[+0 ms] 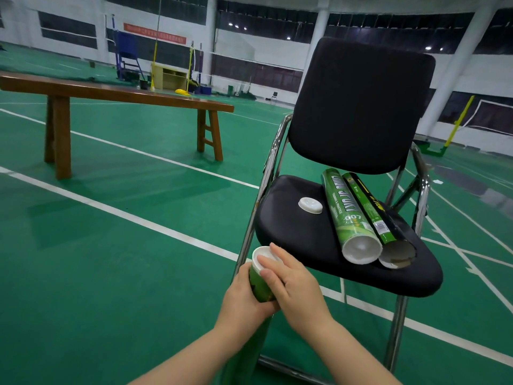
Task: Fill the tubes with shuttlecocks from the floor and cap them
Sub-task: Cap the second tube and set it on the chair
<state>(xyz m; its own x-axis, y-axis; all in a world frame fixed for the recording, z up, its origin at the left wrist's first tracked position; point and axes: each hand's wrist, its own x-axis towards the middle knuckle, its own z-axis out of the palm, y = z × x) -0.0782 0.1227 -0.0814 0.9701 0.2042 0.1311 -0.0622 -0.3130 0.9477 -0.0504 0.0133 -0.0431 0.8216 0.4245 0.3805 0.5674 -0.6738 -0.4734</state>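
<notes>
Capping is underway on 1 green tube (259, 286): the left hand (244, 298) is wrapping curled fingers round its upper body, while the right hand (294, 290) is laying fairly straight fingers over the white cap (262, 258), apparently pressing it home. At 2 o'clock from this tube, a black chair (291, 234) is carrying 2 more tubes lying side by side. The capped tube (344, 212) is looking finished; the second tube (369, 209), at its 3 o'clock, is showing a ragged, open near end, and its contents are not showing. A loose cap (310, 205) is waiting at their 9 o'clock, likely for it. No shuttlecocks are showing on the floor (125, 245). A wooden bench (111, 93) is standing well apart at 10 o'clock, blocking nothing.
</notes>
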